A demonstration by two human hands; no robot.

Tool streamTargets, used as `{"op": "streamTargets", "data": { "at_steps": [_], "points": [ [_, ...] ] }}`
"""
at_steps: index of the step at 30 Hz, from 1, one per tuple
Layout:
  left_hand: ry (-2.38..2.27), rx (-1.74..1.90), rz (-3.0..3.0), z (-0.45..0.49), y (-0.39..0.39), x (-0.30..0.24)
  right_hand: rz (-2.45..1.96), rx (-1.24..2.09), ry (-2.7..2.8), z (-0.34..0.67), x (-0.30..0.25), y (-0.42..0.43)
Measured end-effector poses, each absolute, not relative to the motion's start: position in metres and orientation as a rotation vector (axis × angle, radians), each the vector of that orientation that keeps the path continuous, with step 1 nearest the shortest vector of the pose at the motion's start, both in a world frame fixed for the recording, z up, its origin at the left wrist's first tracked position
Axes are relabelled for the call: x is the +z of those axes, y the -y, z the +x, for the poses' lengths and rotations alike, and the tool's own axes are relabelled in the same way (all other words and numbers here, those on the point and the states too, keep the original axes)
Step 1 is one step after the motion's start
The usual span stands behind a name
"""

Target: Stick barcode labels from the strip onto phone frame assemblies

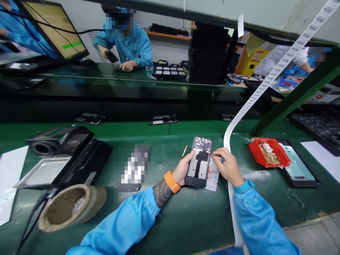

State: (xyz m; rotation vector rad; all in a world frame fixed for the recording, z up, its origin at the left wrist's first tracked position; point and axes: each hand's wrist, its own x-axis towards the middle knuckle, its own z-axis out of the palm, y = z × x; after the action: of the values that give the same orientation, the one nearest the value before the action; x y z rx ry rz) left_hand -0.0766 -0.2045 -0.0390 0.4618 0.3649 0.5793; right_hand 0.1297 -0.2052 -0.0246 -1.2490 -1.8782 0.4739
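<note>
My left hand (183, 170) is wrapped round an opened smartphone (199, 163), its circuit board and metal inner frame facing up. Beside the phone's right edge, my right hand (225, 163) has its thumb and index finger pinched together; whatever is between them is too small to make out. A sticker sheet (213, 177) printed with rows of loop shapes shows below the phone's right side, partly covered by it. Left of the phone lies a short thin strip (184, 151) on the bench. A long white label strip (248, 106) runs down past my right hand.
A red tray (268, 152) with pale scraps sits at the right, overlapping a phone-like panel (300, 164). At left stand a cardboard ring (92, 202) and a black device (92, 159). Several phone frames (163, 119) lie beyond the green ledge. A co-worker (140, 46) sits opposite.
</note>
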Motion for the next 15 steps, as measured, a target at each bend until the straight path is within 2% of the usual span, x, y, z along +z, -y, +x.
{"op": "streamTargets", "data": {
  "at_steps": [15],
  "points": [
    [-0.421,0.584,0.383,-0.0746,0.2011,-0.0313,-1.275,0.412,1.932,0.1197,-0.0199,0.2072]
  ]
}}
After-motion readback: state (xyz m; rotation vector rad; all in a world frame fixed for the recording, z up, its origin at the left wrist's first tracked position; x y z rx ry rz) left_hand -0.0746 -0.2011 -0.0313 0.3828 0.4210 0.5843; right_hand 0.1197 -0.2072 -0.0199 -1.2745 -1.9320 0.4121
